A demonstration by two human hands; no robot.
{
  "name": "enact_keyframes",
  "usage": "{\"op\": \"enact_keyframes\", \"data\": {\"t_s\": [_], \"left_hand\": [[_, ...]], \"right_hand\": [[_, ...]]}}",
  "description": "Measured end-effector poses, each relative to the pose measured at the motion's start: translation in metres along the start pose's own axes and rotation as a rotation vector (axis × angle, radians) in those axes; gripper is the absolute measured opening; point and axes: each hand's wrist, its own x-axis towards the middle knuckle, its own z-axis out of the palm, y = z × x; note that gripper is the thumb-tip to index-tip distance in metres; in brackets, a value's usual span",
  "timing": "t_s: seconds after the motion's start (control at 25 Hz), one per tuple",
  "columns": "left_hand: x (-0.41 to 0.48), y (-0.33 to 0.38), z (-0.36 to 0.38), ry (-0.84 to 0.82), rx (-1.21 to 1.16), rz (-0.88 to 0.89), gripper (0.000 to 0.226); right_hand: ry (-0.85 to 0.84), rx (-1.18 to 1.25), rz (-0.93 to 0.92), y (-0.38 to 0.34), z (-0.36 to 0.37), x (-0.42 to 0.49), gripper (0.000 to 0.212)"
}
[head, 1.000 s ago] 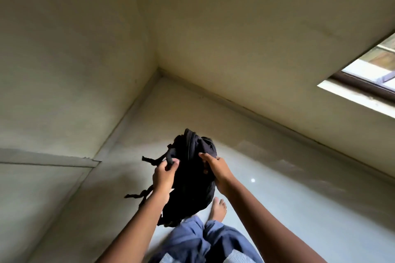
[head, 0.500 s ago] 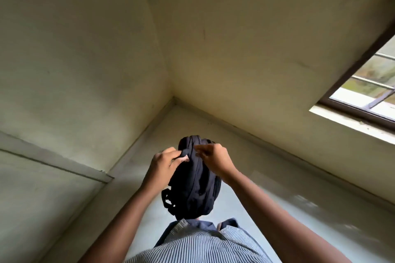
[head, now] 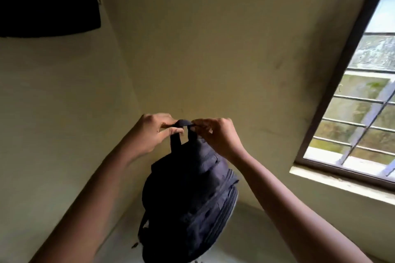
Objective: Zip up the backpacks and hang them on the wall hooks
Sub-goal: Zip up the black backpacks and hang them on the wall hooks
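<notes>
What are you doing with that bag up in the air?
A person is holding a dark backpack up in front of the wall. Both hands pinch its top loop: the left hand on one side, the right hand on the other, so the bag hangs below them. No hook shows near the loop, so it is not hung yet. Another dark thing is on the wall at upper left, and a barred window is on the right.

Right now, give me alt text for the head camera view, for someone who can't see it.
Two bare hands, left hand and right hand, pinch the top carry loop of a dark backpack and hold it up in front of a yellowish wall. A barred window is at the right, and a dark hanging item, partly cut off, shows at upper left.
</notes>
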Motion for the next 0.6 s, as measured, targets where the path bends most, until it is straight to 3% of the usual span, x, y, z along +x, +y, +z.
{"op": "enact_keyframes", "data": {"t_s": [0.16,0.36,0.6], "left_hand": [[0.080,-0.015,-0.009,0.225,-0.069,-0.076,0.021],[0.163,-0.026,0.003,0.327,-0.698,-0.188,0.010],[0.299,0.003,-0.025,0.374,-0.873,0.032,0.009]], "right_hand": [[0.230,0.027,0.027,-0.006,-0.033,0.071,0.018],[0.463,0.029,0.076,-0.012,-0.077,0.151,0.019],[0.699,0.020,0.071,-0.016,-0.149,0.227,0.020]]}}
